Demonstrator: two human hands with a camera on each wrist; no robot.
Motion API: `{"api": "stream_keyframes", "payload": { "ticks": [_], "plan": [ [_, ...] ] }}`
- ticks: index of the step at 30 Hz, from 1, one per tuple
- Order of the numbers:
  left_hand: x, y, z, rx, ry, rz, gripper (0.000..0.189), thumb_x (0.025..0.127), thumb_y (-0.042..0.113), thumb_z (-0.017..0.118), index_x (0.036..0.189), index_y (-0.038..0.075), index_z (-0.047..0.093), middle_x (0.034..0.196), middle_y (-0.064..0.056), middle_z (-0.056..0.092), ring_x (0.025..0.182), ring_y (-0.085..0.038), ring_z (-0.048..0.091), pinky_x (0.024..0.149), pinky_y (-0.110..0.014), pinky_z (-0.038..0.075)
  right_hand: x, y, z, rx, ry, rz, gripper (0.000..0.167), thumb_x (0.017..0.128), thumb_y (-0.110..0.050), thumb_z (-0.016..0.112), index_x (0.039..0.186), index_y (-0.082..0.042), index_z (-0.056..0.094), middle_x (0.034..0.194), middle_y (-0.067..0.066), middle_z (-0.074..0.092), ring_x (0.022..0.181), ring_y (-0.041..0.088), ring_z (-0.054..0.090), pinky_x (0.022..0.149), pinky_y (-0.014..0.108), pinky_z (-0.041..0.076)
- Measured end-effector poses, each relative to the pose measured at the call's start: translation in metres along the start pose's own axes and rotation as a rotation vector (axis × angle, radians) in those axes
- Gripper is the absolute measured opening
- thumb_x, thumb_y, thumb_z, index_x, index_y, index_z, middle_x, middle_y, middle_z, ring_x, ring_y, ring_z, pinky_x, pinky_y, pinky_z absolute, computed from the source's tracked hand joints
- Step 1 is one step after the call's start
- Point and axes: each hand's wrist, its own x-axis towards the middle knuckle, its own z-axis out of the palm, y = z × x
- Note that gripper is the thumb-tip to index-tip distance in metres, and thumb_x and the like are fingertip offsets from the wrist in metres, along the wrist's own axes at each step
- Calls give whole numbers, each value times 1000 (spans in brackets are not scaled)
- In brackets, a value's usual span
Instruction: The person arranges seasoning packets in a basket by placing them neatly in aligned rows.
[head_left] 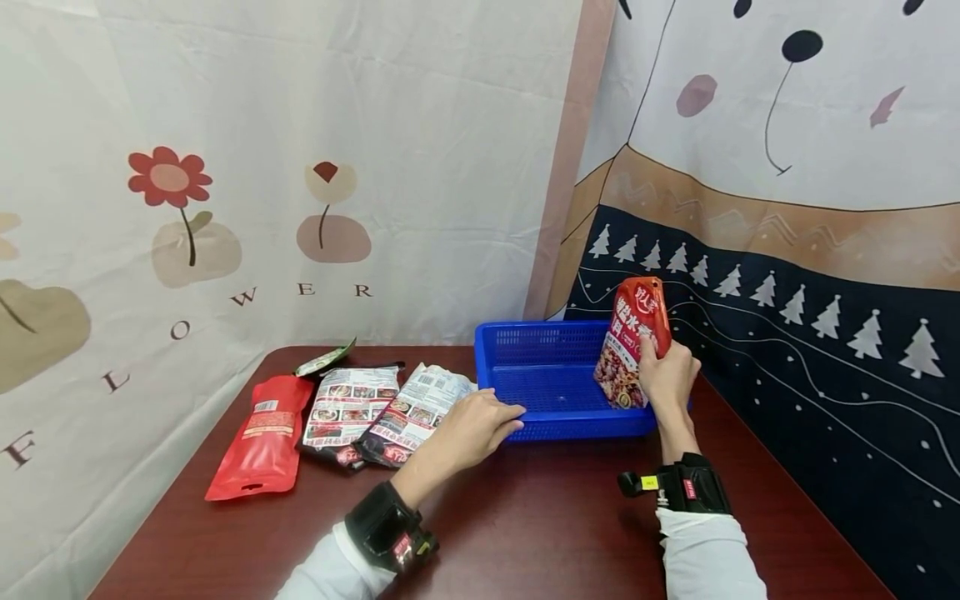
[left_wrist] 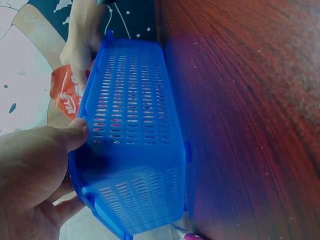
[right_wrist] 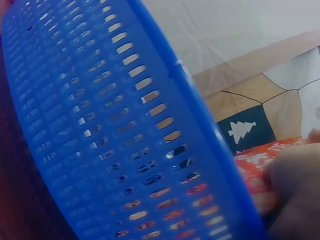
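Note:
A blue plastic basket (head_left: 577, 427) with slotted walls stands near the back of the table. At its front left corner, my left hand (head_left: 474, 427) grips the rim; in the left wrist view the thumb lies over the rim and the fingers are on the far side. My right hand (head_left: 667, 377) holds a red food pouch (head_left: 628, 342) by its side edge, upright and leaning slightly, in the right end of the basket. The pouch's lower part is inside the basket. In the right wrist view, the basket wall (right_wrist: 125, 125) hides most of the pouch (right_wrist: 260, 165).
Left of the basket lie a red pouch (head_left: 262, 433), two printed black-and-white pouches (head_left: 351, 404) (head_left: 416, 408) and a green-edged packet (head_left: 326, 358) behind them. The dark red table (head_left: 540, 517) meets printed curtains (head_left: 420, 167) at the back and right.

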Motion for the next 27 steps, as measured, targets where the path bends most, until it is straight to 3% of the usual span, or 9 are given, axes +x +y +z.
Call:
{"api": "stream_keyframes", "payload": {
  "ticks": [3,6,11,14,16,19,22,27],
  "plan": [
    [-1,0,-1,-3,1,-4,25,110,25,74,127,10,85,115,-2,89,106,-21,83,118,-49,61,1,0,-1,-13,-22,-11,50,116,-38,62,129,8,77,119,34,81,103,50,80,80,55,65],
    [-1,1,-1,-12,-5,-9,25,110,26,74,128,11,85,117,-2,89,108,-21,83,119,-49,60,2,1,-3,-1,-21,-14,49,114,-39,65,128,7,78,118,33,82,102,49,80,82,52,64],
    [0,1,-1,-11,-2,-5,26,110,26,74,128,11,85,116,-2,89,107,-20,83,118,-49,60,4,3,-6,37,15,1,47,108,-42,71,131,-1,78,120,27,84,103,47,80,73,26,51],
    [1,1,-1,-6,2,-1,25,110,26,75,127,11,85,114,-1,89,105,-20,83,118,-49,61,5,3,-8,73,21,12,55,106,-46,72,146,-9,72,131,24,82,108,45,80,71,18,46],
    [1,0,-1,-3,3,-2,25,110,27,75,127,11,85,114,-1,89,105,-20,83,118,-48,61,6,2,-8,105,10,14,66,105,-49,74,160,-15,61,143,20,77,115,43,78,77,23,52],
    [1,0,0,1,0,-2,26,110,27,75,127,11,85,114,-1,89,104,-20,83,118,-48,61,6,1,-10,150,-32,19,85,103,-53,77,175,-26,39,164,14,64,131,40,69,98,46,61],
    [0,0,0,0,-5,-3,26,110,27,74,128,10,85,114,-1,89,104,-20,83,118,-48,60,7,0,-12,191,-69,24,97,101,-53,79,179,-33,25,178,11,48,147,39,58,117,66,55],
    [0,0,0,-4,-9,-6,26,111,27,74,128,11,85,116,-1,89,106,-21,83,119,-48,60,10,-3,-17,224,-71,0,101,99,-53,81,179,-38,21,185,9,35,162,38,45,129,71,45]
  ]
}}
